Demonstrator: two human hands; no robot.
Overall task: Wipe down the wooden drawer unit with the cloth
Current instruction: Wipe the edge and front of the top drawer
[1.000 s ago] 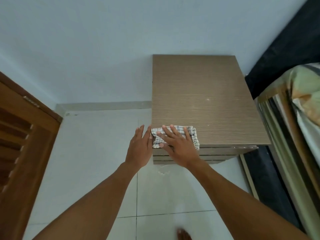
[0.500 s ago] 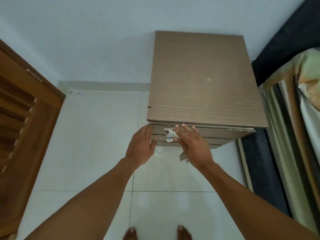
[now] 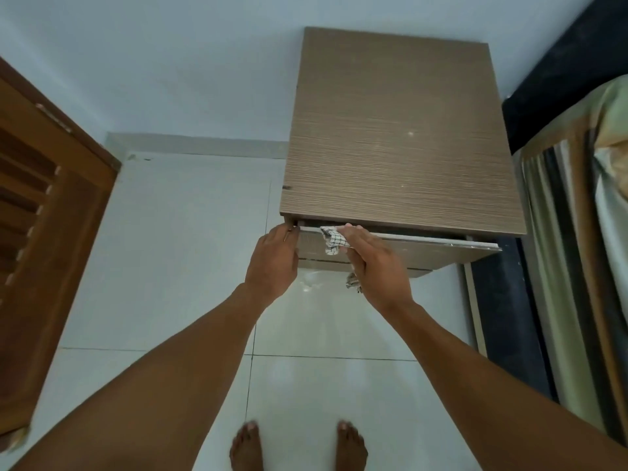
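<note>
A brown louvred wooden door (image 3: 44,232) fills the left edge of the view, standing on the white tiled floor (image 3: 170,266). The person's two bare feet (image 3: 246,447) stand on the tiles at the bottom edge of the view, well short of the furniture.

The left hand (image 3: 273,263) reaches to the front left corner of the wooden drawer unit (image 3: 401,130). Its fingers are bent and pressed together, and their tips hook onto the left end of the top drawer (image 3: 428,249), right under the unit's top panel. The drawer stands a little way out, so a dark gap shows between its pale upper rim and the front edge of the top panel.

Just right of that hand lies the checked cloth (image 3: 334,241). It is draped over the drawer's upper rim near its left end, with a fold hanging down the drawer front. Another bit of it shows below the right hand (image 3: 377,266). This hand covers the cloth, with its fingers curled over the rim and pinching the fabric against it. The two hands are near each other but apart.

The unit stands on the floor with its back against the pale wall (image 3: 170,62). Its top panel is bare wood grain with a few small light specks. Beside its right side, at the right edge of the view, runs a bed (image 3: 577,249) with striped bedding and a dark headboard.
</note>
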